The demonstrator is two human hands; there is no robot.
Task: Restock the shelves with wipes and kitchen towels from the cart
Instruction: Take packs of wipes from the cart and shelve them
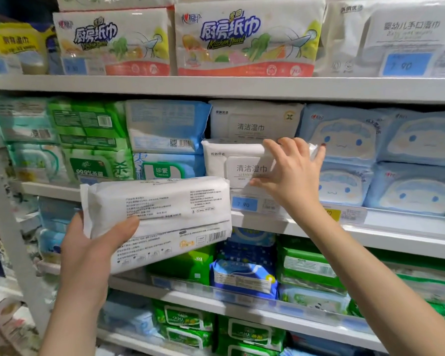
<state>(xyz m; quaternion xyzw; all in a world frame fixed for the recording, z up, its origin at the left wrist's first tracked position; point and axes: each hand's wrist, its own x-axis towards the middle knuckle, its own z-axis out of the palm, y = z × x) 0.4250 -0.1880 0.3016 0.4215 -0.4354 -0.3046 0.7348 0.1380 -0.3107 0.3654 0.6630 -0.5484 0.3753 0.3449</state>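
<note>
My left hand [88, 253] grips a wipes pack [159, 214]. My right hand [293, 173], fingers spread, presses the shelved pack [231, 163] mid-frame. Overpushing could topple it.

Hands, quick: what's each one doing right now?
Left hand: holding a white wipes pack, printed back showing.
Right hand: open, fingers spread, pressing the lower white pack on the shelf.
</note>
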